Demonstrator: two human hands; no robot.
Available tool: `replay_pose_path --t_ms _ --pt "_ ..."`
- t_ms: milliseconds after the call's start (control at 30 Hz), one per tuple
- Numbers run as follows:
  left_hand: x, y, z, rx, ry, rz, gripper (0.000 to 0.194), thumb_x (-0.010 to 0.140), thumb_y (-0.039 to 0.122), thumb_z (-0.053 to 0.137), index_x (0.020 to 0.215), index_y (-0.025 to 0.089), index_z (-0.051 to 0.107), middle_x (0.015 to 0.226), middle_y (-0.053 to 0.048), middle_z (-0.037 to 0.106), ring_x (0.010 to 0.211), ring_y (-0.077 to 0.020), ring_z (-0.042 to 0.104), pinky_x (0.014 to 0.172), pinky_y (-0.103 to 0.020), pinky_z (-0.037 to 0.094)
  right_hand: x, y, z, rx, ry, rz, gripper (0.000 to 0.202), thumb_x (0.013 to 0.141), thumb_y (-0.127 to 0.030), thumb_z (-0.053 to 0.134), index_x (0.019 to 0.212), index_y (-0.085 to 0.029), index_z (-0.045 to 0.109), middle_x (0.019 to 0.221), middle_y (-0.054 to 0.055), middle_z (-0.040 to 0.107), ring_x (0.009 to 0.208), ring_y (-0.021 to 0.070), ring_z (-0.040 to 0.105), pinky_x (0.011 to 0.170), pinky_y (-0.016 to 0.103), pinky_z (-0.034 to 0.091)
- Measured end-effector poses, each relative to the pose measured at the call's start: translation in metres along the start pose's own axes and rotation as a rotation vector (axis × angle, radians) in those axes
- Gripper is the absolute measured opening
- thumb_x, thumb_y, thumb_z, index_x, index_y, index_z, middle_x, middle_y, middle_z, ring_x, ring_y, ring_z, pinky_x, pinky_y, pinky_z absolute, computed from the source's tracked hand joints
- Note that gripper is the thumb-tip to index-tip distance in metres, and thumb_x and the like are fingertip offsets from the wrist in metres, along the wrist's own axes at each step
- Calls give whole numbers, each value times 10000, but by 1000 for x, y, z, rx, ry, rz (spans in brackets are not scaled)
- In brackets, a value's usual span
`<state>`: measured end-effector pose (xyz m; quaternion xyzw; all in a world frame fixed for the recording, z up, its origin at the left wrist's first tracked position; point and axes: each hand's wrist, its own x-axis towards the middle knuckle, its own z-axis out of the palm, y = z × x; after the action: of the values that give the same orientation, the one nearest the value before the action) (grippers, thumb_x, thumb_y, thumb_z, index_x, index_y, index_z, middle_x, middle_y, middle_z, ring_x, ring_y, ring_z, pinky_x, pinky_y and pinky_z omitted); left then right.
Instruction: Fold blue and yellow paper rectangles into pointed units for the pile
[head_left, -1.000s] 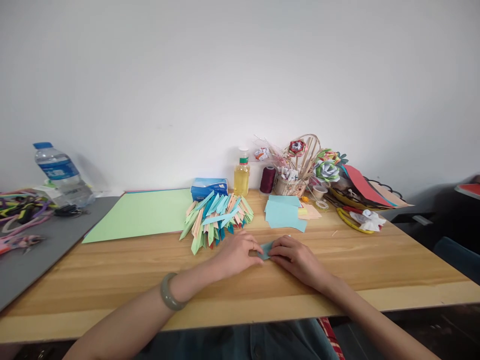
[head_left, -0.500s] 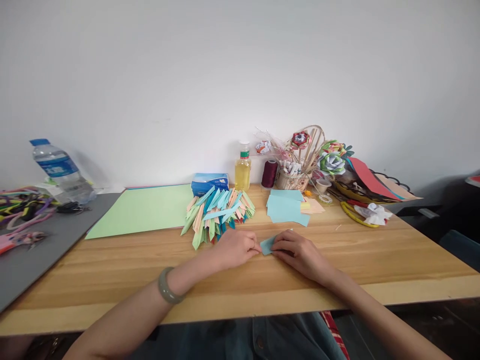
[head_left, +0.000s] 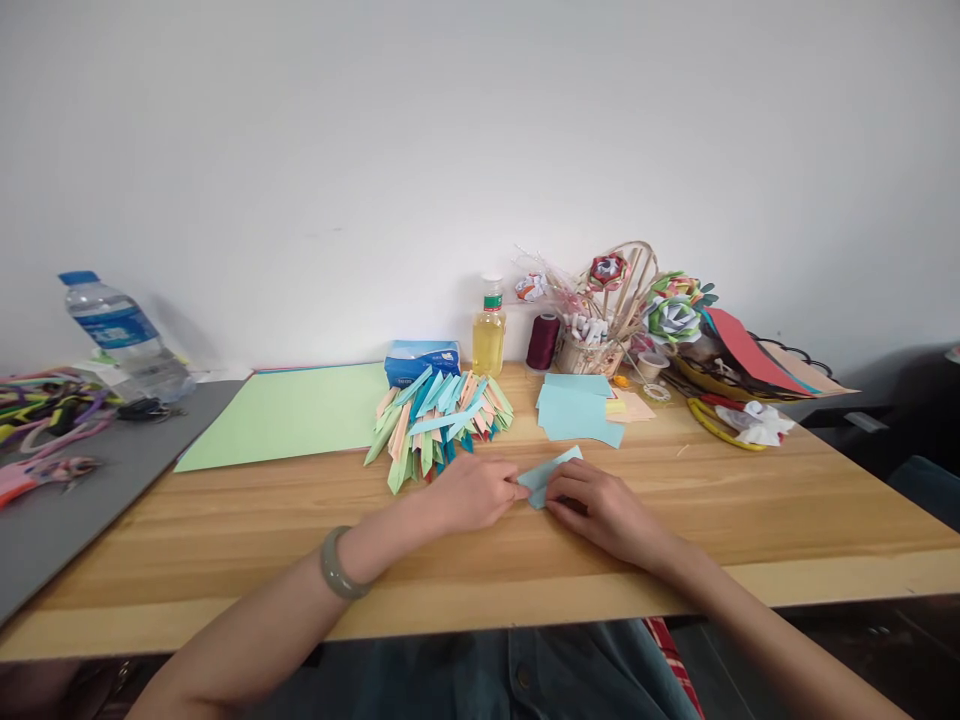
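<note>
1. Head view: the blue paper (head_left: 551, 472) lies a little right of the middle of the tabletop (head_left: 375, 590), roughly midway between its back and near edges.
2. It is pale blue, matte and folded; a long narrow part slants toward the tabletop's back right corner, its far end blunt and bare. A shorter part shows below, toward the near edge. The rest is hidden under fingers, so the number of folds cannot be told.
3. The left hand (head_left: 480, 490) has its fingertips pinched together on the paper's left end.
4. The right hand (head_left: 596, 505) has bent fingers and thumb closed on its lower right side; the two hands are near each other but apart.
5. Toward the back edge lie flat blue sheets (head_left: 577, 412) of similar colour and, left of them, a heap of folded strips (head_left: 442, 420) in green, peach and blue.
</note>
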<state>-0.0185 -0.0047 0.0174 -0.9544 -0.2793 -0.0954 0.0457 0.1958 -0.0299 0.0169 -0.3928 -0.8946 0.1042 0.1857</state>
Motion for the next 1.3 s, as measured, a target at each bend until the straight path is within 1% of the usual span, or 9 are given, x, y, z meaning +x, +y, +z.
replay_pose_path --t_ms 67,167,367,500,633,800,1033,1133,1300 --pt "-1 1 4 34 22 37 288 938 267 386 912 243 672 766 0 589 687 -116 532 527 -206 332 -1 0 -2 19 -21 1 164 851 -157 473 785 -190 619 794 51 608 761 175 557 655 272 440" --pt "-1 2 7 54 55 69 308 945 263 359 879 225 657 761 -5 588 683 -114 518 513 -210 305 -3 0 -4 29 -10 9 151 844 -167 484 793 -194 624 797 54 609 762 177 560 651 271 438" --pt "-2 3 4 34 93 124 281 918 204 374 873 224 650 768 -2 609 672 -113 515 500 -221 274 -4 0 -2 21 -4 17 156 856 -186 474 795 -195 617 810 58 610 780 188 557 662 283 431" --pt "-2 4 2 15 85 109 286 911 203 372 837 204 647 757 -9 616 641 -110 517 481 -222 265 -2 -2 4 51 55 101 158 833 -160 470 722 -192 577 756 48 585 746 187 541 657 291 425" --pt "-3 3 8 -23 105 72 270 908 218 381 824 206 637 784 -2 631 626 -105 520 472 -209 257 1 -5 11 59 104 206 184 809 -163 452 642 -193 523 706 40 548 691 179 519 631 296 420" --pt "-3 2 16 -8 112 86 282 909 229 389 776 182 634 780 -17 619 684 -121 536 481 -215 287 2 -7 17 75 161 279 126 754 -157 459 640 -199 491 724 35 531 680 175 514 626 299 421" --pt "-1 3 11 -34 113 92 261 896 211 409 762 189 632 856 -9 625 747 -126 530 499 -222 299 3 -5 21 82 175 273 115 735 -149 465 633 -204 461 713 33 517 691 181 505 636 315 422" --pt "-1 3 10 -36 118 96 257 900 203 395 808 185 634 926 -11 630 779 -126 531 523 -227 323 3 -4 20 95 169 267 139 749 -151 455 620 -202 461 713 36 518 689 182 504 631 314 416" --pt "-1 1 10 -18 90 142 245 883 182 424 807 185 658 910 -19 646 793 -135 541 574 -246 366 3 -3 20 108 151 281 204 795 -185 437 594 -207 418 709 30 499 681 174 499 633 305 406"
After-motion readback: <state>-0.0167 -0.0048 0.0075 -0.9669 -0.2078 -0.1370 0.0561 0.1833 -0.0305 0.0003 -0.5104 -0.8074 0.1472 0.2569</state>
